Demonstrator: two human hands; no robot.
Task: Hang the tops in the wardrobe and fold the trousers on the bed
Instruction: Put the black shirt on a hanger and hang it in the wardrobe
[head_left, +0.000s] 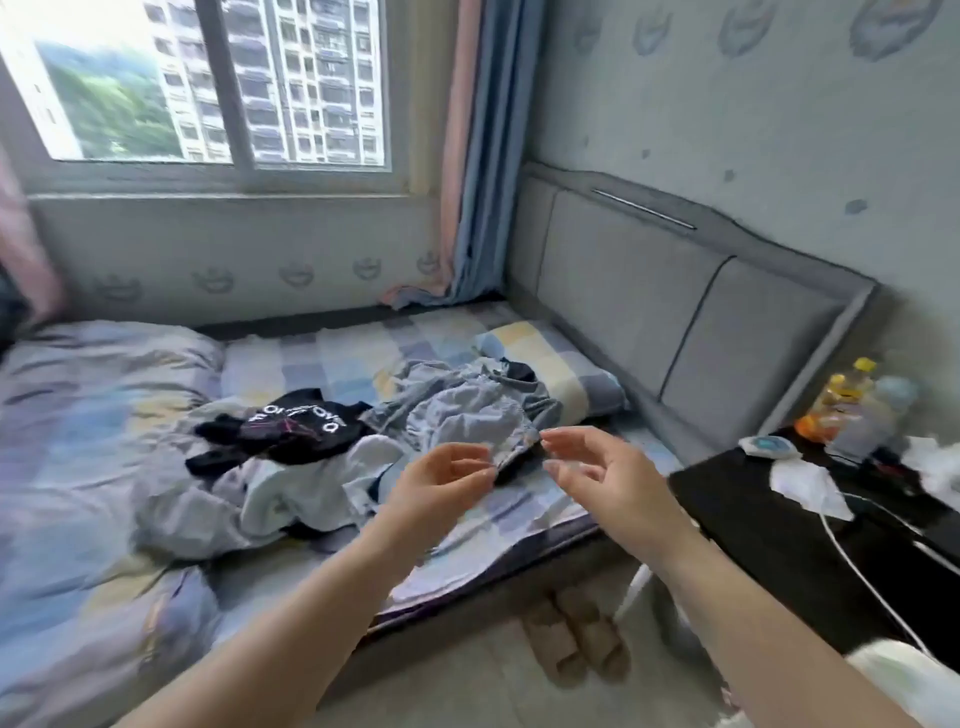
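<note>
1. Reaching out over the bed (322, 358), both arms extended from the lower edge of the view.
2. Left hand (441, 480): fingers curling loosely, tips just at the near edge of the pale blue-grey garment (467, 415); contact too blurred to tell, so grip not confirmed.
3. Right hand (597, 473): fingers spread and relaxed, holding nothing, fingertips just beside the same edge of the garment.
4. Pale blue-grey garment lying crumpled on the checked sheet, partly overlapping the checked pillow (550, 358) near the padded grey headboard (675, 306); top or trousers, not possible to tell.
5. Black garment with white lettering (296, 423) lying bunched to the left of it, touching it.
6. White garment (311, 483) lying crumpled just in front of the black one, nearer the bed edge.
7. Rumpled duvet (93, 415) filling the left part of the bed.
8. Black bedside table (810, 525) standing to the right, carrying bottles (852, 395), tissue (810, 483) and a white cable (857, 571) trailing over its edge.
9. Pair of beige slippers (571, 639) sitting on the floor beside the bed frame.
10. Window (208, 83) behind the bed showing tower blocks and a green slope; pink and blue curtain (478, 156) hanging at its right side.
</note>
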